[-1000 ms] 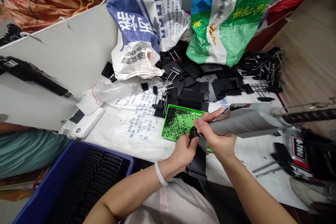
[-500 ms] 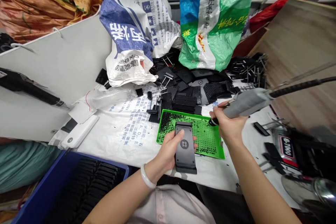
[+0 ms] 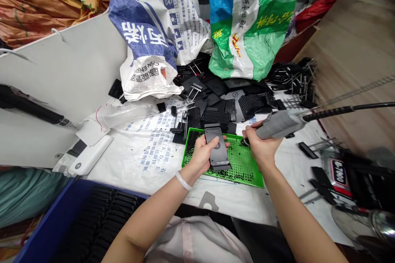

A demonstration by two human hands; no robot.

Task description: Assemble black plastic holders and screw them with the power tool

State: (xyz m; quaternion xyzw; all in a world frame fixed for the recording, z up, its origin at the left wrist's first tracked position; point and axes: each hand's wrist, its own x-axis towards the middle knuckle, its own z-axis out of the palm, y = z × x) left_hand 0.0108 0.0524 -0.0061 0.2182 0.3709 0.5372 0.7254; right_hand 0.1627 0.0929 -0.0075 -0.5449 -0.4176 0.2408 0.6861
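Just beyond tray (image 3: 247, 159), black plates (image 3: 217, 116)

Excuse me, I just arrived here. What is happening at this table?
A person is working with both hands. The left hand holds a flat black part above a green tray with many small black pieces in it. The right hand grips a grey power driver, its tip at the tray; whether it touches is unclear. Behind lies a pile of black parts, and a blue bin at the left holds rows of black pieces.
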